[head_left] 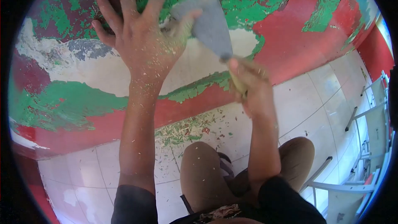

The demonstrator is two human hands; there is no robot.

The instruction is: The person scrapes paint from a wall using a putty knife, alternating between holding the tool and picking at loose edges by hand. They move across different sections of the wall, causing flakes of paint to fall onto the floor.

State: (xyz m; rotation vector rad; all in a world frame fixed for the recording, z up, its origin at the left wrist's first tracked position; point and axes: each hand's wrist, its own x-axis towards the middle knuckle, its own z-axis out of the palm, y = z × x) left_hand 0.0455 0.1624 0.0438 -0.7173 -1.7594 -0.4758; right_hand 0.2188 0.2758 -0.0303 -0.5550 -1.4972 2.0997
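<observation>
My right hand [251, 83] is closed around the handle of a putty knife [209, 25]. The wide grey blade points up and left, its edge against peeling green paint [244, 0] on the wall. Slight motion blur softens the blade and fingers. Fingers spread, my left hand [143, 37] lies flat on the wall left of the blade, its thumb close to or over the blade; whether they touch I cannot tell. Paint flecks dot the left hand and forearm. Below both hands runs a bare whitish patch [178, 74], bordered by green and red paint.
Paint flakes [190, 130] lie on the tiled floor [298, 103] at the wall's foot. My bent knees [203, 170] are below the hands. White metal-framed furniture [348, 188] stands at the right edge.
</observation>
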